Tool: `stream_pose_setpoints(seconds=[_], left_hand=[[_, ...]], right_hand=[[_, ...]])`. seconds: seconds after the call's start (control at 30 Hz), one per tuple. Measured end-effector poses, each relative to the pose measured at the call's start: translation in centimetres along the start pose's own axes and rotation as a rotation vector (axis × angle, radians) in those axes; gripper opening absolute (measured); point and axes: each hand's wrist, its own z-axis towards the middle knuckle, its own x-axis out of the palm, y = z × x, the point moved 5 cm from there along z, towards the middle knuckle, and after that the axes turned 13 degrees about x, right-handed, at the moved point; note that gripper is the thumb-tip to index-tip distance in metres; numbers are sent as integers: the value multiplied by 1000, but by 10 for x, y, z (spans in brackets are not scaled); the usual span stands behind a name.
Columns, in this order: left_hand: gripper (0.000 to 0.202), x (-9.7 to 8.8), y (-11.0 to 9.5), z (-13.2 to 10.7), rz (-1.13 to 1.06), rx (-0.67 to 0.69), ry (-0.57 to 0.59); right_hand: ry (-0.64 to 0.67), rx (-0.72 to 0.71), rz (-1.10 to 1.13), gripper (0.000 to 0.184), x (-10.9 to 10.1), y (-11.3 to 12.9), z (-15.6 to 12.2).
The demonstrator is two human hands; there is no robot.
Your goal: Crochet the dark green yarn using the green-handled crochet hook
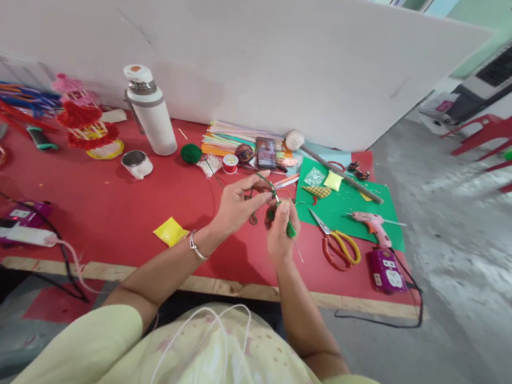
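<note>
1. Fingers point(257, 187) of your left hand point(233, 208) are pinched closed on a green strand point(267, 185), held up above the table point(111, 222). A yellow paper square point(171, 231) lies low to their left, and a green thread ball point(191, 153) sits beyond them.
2. Between your two sets of fingers, the strand runs across to your right hand point(280, 233).
3. Your right hand's fingers are curled shut around a green-wrapped stem point(290, 228), with the thumb pressed on top.
4. My judgement on progress: the stretch of stem showing past your thumb is covered in green. A thin bare tip point(299, 253) pokes out below it and the strand is uncut, so the wrapping looks partly done.
5. Right of your fingers, scissors point(339, 246) and a glue gun point(373, 223) lie unused on a green sheet point(379, 204).
</note>
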Motion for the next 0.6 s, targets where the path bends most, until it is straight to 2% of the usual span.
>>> stream_pose_setpoints(seconds=[0.1, 0.23, 0.3, 0.43, 0.6], left_hand=[[22, 3, 0, 0, -36, 27, -10], [27, 4, 3, 1, -135, -30, -50], [26, 3, 7, 2, -212, -136, -48], [31, -3, 15, 0, -323, -390, -32], [37, -12, 6, 1, -307, -429, 51]], right_hand=[[-152, -163, -63, 46, -3, 5, -2], [-177, -219, -116, 42, -3, 3, -2], [-182, -284, -168, 44, -4, 3, -1], [-149, -454, -298, 55, -10, 7, 0], [-11, -617, -485, 54, -18, 15, 2]])
